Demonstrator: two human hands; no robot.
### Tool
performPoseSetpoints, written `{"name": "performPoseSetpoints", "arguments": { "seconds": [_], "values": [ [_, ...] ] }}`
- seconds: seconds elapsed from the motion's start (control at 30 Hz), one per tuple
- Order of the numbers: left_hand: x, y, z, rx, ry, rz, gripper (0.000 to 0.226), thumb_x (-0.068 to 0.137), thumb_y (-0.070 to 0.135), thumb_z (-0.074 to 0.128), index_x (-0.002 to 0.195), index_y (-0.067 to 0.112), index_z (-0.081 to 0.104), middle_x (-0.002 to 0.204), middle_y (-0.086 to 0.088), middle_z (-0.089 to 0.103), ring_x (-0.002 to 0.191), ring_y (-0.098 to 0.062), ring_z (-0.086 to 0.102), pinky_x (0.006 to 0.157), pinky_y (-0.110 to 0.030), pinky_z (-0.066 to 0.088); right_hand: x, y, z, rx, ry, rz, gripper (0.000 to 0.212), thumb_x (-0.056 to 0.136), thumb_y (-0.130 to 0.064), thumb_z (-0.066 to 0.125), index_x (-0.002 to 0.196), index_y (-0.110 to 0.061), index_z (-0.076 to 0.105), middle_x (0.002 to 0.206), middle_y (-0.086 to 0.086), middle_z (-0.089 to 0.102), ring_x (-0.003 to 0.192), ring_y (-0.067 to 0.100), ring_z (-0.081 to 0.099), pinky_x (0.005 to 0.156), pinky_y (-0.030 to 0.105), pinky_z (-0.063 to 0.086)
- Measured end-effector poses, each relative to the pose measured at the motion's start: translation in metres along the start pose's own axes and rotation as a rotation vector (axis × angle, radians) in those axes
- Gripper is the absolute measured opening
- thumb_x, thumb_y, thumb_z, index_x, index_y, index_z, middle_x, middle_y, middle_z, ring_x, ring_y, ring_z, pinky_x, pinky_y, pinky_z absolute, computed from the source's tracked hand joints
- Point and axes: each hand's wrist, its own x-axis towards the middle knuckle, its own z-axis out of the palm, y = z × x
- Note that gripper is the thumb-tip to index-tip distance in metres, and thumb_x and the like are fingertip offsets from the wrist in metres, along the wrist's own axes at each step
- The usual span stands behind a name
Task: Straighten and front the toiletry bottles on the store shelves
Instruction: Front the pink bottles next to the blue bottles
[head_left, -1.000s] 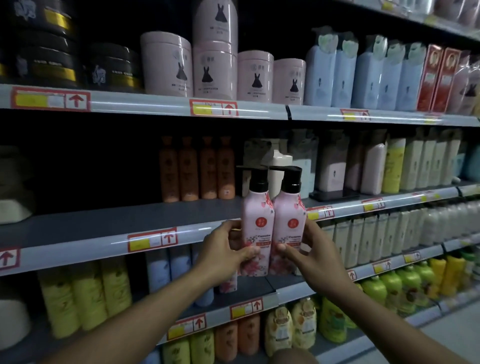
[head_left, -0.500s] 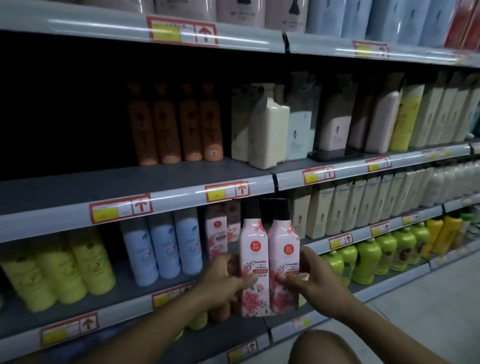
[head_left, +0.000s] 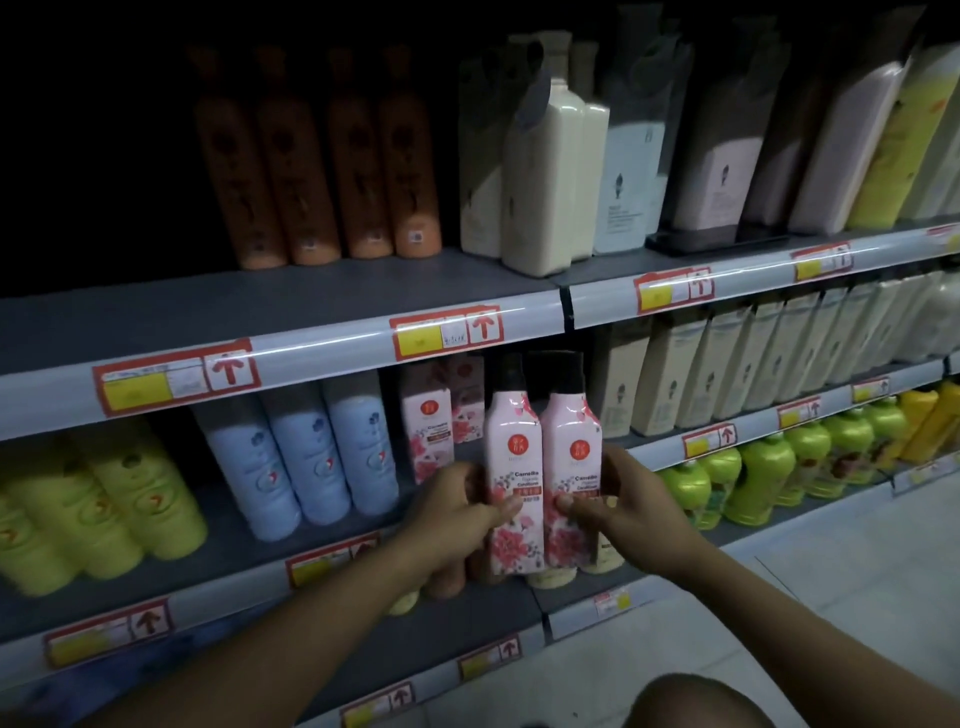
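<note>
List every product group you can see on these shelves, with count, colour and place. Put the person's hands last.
Orange bottles: four, upper shelf, left.
Cream pump bottles: at least two, upper shelf, centre.
Pale pouches and bottles: count unclear, white, pink and yellow, upper shelf, right.
Yellow-green bottles: several, middle shelf, far left.
Light blue bottles: three, middle shelf.
Pink floral boxes: at least two, middle shelf, behind the held bottles.
Pink camellia bottles: two, black caps, held side by side, labels forward.
Beige bottles: a row, middle shelf, right.
Green bottles: a row, lower shelf, right.
Left hand: grips the left pink bottle.
Right hand: grips the right pink bottle.
</note>
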Motion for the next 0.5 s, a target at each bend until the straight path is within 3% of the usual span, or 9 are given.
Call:
{"name": "performPoseSetpoints", "arguments": {
  "seconds": [0.17, 0.37, 0.5],
  "values": [
    [0.029, 0.001, -0.001, 0.057, 0.124, 0.098, 0.028, 0.085, 0.029, 0.085, 0.108, 0.034, 0.069, 0.111, 0.012, 0.077, 0.104, -0.009, 0.073, 0.097, -0.045, 0.06, 0.031, 0.0, -0.001, 0.044, 0.021, -0.033, 0.07, 0.075, -0.063, 0.079, 0.131, -0.027, 0.056, 0.12, -0.014, 0.073, 0.111, 0.004, 0.069, 0.094, 0.045, 0.06],
    [0.048, -0.001, 0.007, 0.135, 0.373, 0.179, 0.051, 0.082, 0.03, 0.087, 0.128, 0.028, 0.067, 0.118, 0.006, 0.077, 0.107, -0.015, 0.073, 0.094, -0.045, 0.061, 0.063, -0.004, 0.004, 0.044, 0.036, -0.111, 0.056, 0.085, -0.054, 0.074, 0.133, -0.028, 0.06, 0.123, -0.014, 0.073, 0.114, 0.006, 0.069, 0.096, 0.047, 0.059],
    [0.052, -0.001, 0.012, 0.156, 0.471, 0.189, 0.049, 0.082, 0.028, 0.087, 0.128, 0.027, 0.069, 0.117, 0.006, 0.077, 0.106, -0.015, 0.074, 0.091, -0.044, 0.062, 0.077, -0.001, 0.006, 0.045, 0.045, -0.137, 0.053, 0.089, -0.045, 0.077, 0.134, -0.025, 0.06, 0.122, -0.013, 0.074, 0.114, 0.005, 0.069, 0.096, 0.044, 0.06]
  ]
}}
